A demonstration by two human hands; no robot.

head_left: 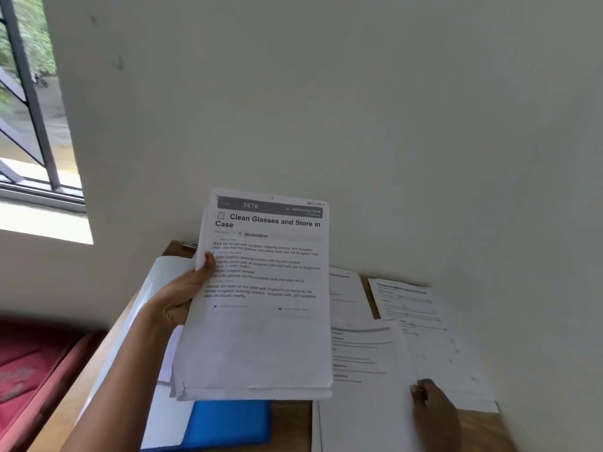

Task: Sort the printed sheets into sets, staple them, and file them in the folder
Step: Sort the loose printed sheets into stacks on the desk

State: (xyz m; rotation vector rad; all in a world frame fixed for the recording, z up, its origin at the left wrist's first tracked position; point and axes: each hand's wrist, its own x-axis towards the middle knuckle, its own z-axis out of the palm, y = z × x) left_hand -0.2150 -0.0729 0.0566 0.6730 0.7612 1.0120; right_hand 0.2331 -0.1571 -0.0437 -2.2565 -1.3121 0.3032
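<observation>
A: Closest to the lens is what, exactly?

B: That's the stack of printed sheets, held up off the table and tilted toward the camera in the middle of the view. Its top page is headed "Clean Glasses and Store in Case", with 3676 in a dark band above.

A: And the biggest thing behind it?

B: That's the pale wall, which takes up everything from twelve round to three o'clock. Below it, the wooden table is pushed against the wall and runs from six to four o'clock.

A: What lies on the table?

B: Three loose sheets lie flat and overlapping at three to four o'clock of the stack, their print blurred. At seven o'clock lies the blue folder, its top hidden behind the stack's lower edge. A pale cover stretches up toward nine o'clock.

A: And off the table?

B: A window with dark bars is at ten o'clock, and a red cushion is at eight.

A: What about the hands?

B: The left hand grips the stack at its nine o'clock edge, thumb on the front page and fingers curled behind. The right hand is at five o'clock with its fingertips down on the nearest loose sheet. It's too blurred to tell whether they pinch the sheet or only rest on it.

A: Anything smaller?

B: A metal clip sits at the table's far edge, just beside the stack's upper left side.
</observation>
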